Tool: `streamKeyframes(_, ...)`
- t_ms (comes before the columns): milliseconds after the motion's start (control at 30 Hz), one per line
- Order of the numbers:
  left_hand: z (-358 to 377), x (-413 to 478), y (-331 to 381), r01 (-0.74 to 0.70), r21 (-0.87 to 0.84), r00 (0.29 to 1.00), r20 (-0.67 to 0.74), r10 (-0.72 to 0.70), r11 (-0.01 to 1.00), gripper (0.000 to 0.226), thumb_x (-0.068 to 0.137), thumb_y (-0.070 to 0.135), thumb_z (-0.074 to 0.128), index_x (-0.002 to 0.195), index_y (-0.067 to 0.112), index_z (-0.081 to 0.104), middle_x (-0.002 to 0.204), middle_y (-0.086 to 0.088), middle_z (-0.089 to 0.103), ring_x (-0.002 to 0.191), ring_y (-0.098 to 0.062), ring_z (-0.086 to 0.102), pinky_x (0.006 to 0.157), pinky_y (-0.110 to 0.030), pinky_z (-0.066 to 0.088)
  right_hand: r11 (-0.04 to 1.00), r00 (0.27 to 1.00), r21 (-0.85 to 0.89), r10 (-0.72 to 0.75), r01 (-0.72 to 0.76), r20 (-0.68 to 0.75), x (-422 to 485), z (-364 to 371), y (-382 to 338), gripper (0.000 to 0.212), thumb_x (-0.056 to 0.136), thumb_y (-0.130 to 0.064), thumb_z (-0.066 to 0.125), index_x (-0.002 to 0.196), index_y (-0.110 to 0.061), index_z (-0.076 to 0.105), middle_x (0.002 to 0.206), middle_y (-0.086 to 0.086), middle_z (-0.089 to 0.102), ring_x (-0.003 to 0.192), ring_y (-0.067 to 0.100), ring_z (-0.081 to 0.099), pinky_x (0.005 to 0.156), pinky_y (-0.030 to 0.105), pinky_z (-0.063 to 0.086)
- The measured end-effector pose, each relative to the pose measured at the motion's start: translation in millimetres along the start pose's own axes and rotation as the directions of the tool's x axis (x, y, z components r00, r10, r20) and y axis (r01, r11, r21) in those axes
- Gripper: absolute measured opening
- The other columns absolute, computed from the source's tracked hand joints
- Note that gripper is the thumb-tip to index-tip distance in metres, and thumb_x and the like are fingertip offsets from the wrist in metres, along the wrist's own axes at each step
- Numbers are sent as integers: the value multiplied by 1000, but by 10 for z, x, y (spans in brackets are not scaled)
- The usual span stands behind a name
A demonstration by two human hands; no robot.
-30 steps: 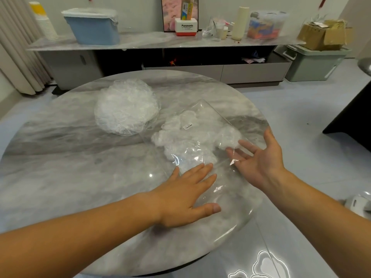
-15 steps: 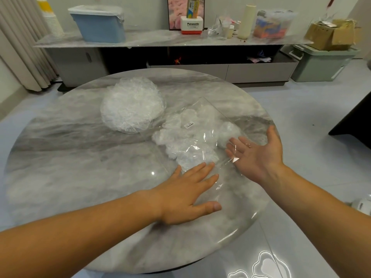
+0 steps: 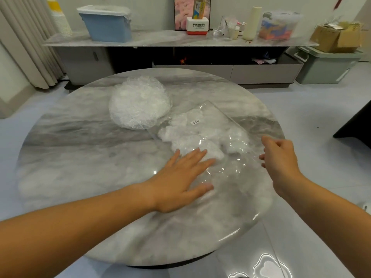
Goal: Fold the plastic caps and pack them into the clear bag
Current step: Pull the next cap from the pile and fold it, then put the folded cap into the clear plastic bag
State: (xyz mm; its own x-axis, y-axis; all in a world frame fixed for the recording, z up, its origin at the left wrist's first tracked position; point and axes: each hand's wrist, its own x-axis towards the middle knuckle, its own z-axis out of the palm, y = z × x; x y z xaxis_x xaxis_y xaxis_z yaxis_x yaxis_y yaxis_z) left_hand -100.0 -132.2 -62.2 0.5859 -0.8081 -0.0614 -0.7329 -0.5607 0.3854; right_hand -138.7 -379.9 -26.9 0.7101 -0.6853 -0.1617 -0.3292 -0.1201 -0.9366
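A clear bag (image 3: 218,125) is seen lying flat on the round grey marble tabletop (image 3: 80,167), with one corner turned away from the person. A clump of white folded caps (image 3: 200,137) is held inside the bag, at its middle, and a small white label (image 3: 195,122) is stuck on the bag's upper face above that clump. A rounded heap of plastic caps (image 3: 139,105) is set on the tabletop just beyond the bag's left edge, close to it, though it cannot be told whether the two touch.

The left hand (image 3: 180,177) is laid palm down on the near part of the bag, its fingers straight and spread, the fingertips reaching the near side of the clump. The right hand (image 3: 279,157) is held at the bag's right edge with its back turned up and its fingers loosely curled. Whether the film is pinched there cannot be told, since the fingertips are blurred and the plastic is transparent.

Far beyond the bag, a long sideboard (image 3: 180,40) is seen against the wall, with a blue bin (image 3: 106,27) placed on it.
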Motion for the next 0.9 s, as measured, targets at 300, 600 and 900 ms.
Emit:
streamKeyframes(300, -452, -78, -1340, 550, 71, 827, -185, -531, 832, 52, 104, 52, 30, 146, 26, 46, 168, -9, 4, 155, -25, 1, 125, -42, 3, 767, 738, -241, -403, 595, 542, -428, 846, -154, 29, 100, -42, 50, 89, -20, 67, 99, -10, 65, 91, 3, 59, 80, 28, 47)
streamKeyframes(600, -807, 200, -2164, 656, -441, 574, -235, -784, 612, 69, 99, 64, 36, 158, 41, 9, 167, -9, -10, 154, -30, -5, 124, -49, 7, 399, 311, -238, -128, 885, 942, -591, 1587, -59, 61, 101, -63, 31, 154, -33, 37, 168, -12, 13, 155, 7, -10, 125, 30, -2)
streamKeyframes(900, -981, 483, -2674, 575, -589, 561, -222, -797, 568, 72, 99, 61, 43, 155, 49, 1, 166, -4, -21, 154, -33, -2, 123, -50, 15, 291, 445, -366, -288, 884, 848, -375, 1792, -205, 100, 81, -85, -9, 148, -35, 46, 155, -10, 42, 146, 12, 32, 122, 35, 15)
